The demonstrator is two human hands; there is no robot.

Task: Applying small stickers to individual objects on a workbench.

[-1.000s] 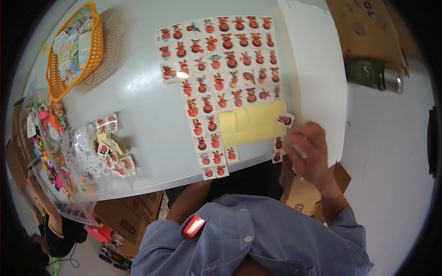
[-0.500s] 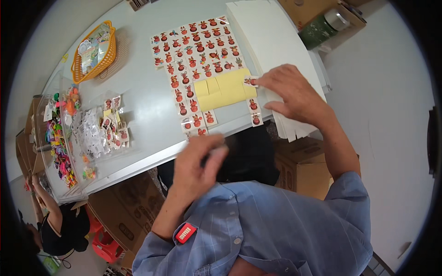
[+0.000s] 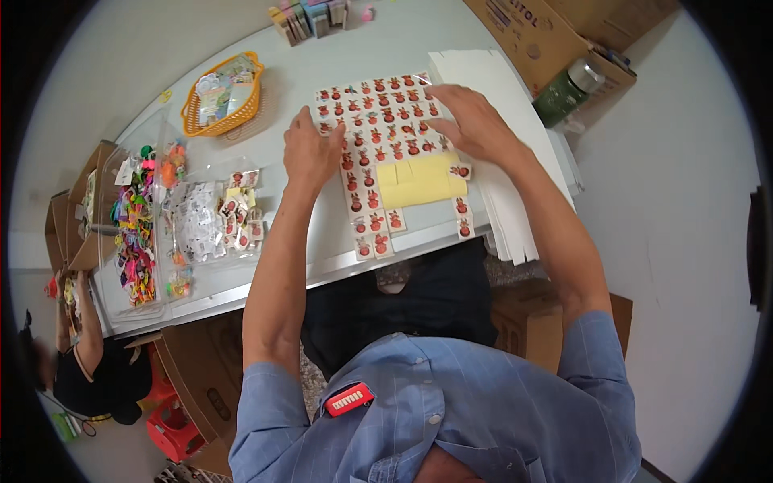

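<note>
Small white cards with red cartoon figures lie side by side in rows on the table. At their left edge is my left hand, its fingers apart and nothing in it. My right hand is spread at the upper right edge of the rows, also without anything in it. Both hands seem to touch or hover just over the outer cards; which, I cannot tell. A yellow sheet covers part of the lower rows. One loose card rests on its right end.
Long white card strips are stacked at the right. On the left stand an orange basket with packets, a clear tray of colourful trinkets and a tray of small cards. A green flask is beyond the strips. Someone else's arm shows at far left.
My left hand has moved up from the table's front edge to the left side of the rows. My right hand has left the card on the yellow sheet and reached farther. The view has shifted.
</note>
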